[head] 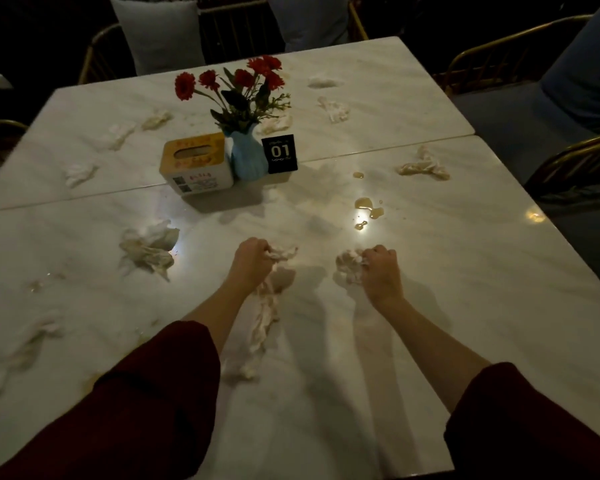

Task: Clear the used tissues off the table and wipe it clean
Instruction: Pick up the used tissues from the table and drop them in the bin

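The white marble table [430,306] is strewn with several crumpled used tissues. My left hand [252,263] is closed on a long stained tissue [265,317] that trails back toward me along the table. My right hand [380,271] is closed on a wadded tissue [349,266]. A large stained tissue [149,247] lies to the left of my hands. Another one [425,166] lies at the right edge. A brownish liquid spill [368,206] sits beyond my right hand.
At the table's centre stand a yellow tissue box [196,164], a blue vase with red flowers [248,157] and a black "01" sign [279,153]. More tissues lie at far left [80,173] and far right [333,109]. Gold-framed chairs [568,161] surround the table.
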